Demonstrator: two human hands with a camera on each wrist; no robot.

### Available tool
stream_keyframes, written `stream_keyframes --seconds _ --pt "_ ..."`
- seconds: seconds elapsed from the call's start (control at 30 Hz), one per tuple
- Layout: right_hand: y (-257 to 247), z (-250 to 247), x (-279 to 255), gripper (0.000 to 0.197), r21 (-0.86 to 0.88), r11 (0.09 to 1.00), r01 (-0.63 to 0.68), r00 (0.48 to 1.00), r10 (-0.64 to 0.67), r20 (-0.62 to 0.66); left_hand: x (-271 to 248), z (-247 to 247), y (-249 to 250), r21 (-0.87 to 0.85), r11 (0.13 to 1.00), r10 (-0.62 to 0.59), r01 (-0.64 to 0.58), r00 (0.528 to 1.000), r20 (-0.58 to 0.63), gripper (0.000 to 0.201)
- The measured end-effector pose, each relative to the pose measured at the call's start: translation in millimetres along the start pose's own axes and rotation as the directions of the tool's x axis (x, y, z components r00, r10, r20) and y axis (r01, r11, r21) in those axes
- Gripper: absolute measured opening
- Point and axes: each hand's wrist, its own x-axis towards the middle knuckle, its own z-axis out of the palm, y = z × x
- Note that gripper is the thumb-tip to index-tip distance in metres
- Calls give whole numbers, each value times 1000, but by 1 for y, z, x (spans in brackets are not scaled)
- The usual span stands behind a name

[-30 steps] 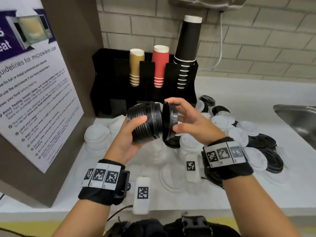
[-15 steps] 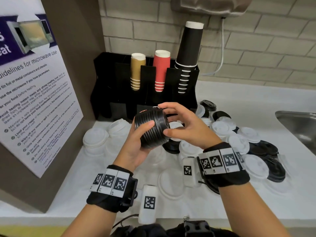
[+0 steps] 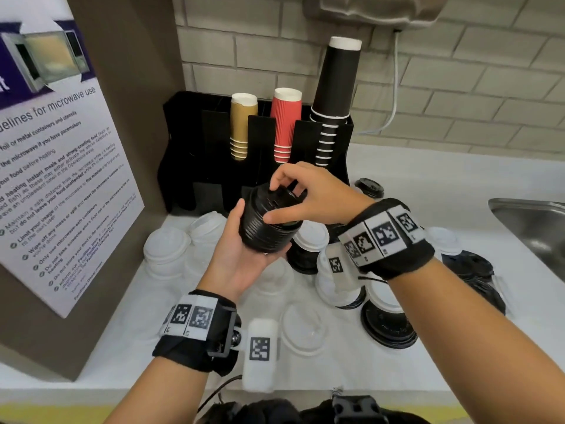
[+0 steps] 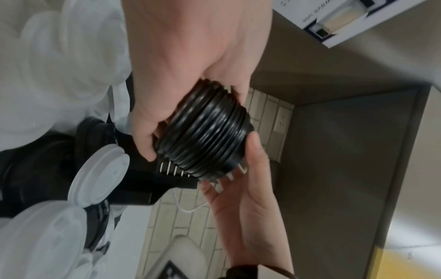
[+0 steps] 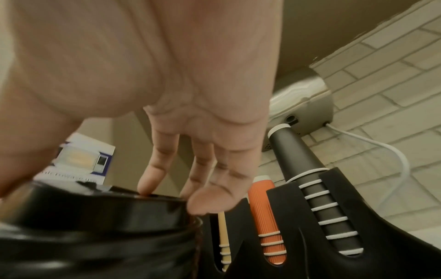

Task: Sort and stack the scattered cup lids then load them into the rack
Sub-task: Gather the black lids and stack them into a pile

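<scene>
Left hand [image 3: 241, 258] palm-up, fingers and thumb curled round stack of black lids [image 3: 269, 221], held above bench [image 3: 128, 338]. Right hand [image 3: 318, 194] arched over stack top, fingertips and thumb gripping top lid. Black rack [image 3: 189, 142] just behind; white lids [image 3: 166, 247] scattered below.

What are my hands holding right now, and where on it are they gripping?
The stack of black lids. The left hand cradles its ribbed side from below; the right hand clasps its top end, fingertips on the uppermost lid.

Pale brick wall [image 3: 458, 87] behind a white counter [image 3: 428, 185], steel sink [image 3: 532, 228] right.
</scene>
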Motion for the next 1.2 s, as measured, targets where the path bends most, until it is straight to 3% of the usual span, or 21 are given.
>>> stream_keyframes --seconds 0.17,0.27,0.33,0.4,0.47,0.53,0.7,0.83,0.9,1.07,1.2 --pt "3 2 12 35 -12 1000 -9 981 11 195 -5 -12 5 22 999 46 -45 999 -20 46" --pt "13 -1 15 22 156 984 -83 983 56 176 -7 -17 7 13 997 73 -72 996 -49 41" --pt "28 -1 18 26 68 976 -205 970 194 149 -8 -20 10 -18 997 71 -73 995 -76 38" --pt "46 3 21 41 -264 904 -338 885 400 238 -9 -21 12 -50 997 58 -64 992 -114 46" --pt "56 13 23 67 -579 741 -340 737 593 325 -11 -21 14 -60 996 57 -66 987 -148 52" --pt "62 23 27 82 -672 676 -300 677 648 349 -12 -20 17 -71 995 57 -70 985 -165 52" --pt "60 30 39 79 -729 648 -221 690 632 352 -17 -23 26 -102 990 74 -95 978 -194 53" --pt "44 22 52 77 -489 828 -274 801 478 361 -18 -25 30 -112 988 78 -104 974 -214 57" --pt "40 21 57 80 -468 841 -270 829 451 332 -19 -25 31 -110 989 76 -101 975 -210 57" --pt "50 35 59 77 -696 687 -211 724 588 361 -17 -28 28 -82 991 88 -107 973 -213 49" --pt "63 49 58 77 -732 665 -149 726 576 376 -17 -30 25 -62 995 62 -77 976 -209 46"
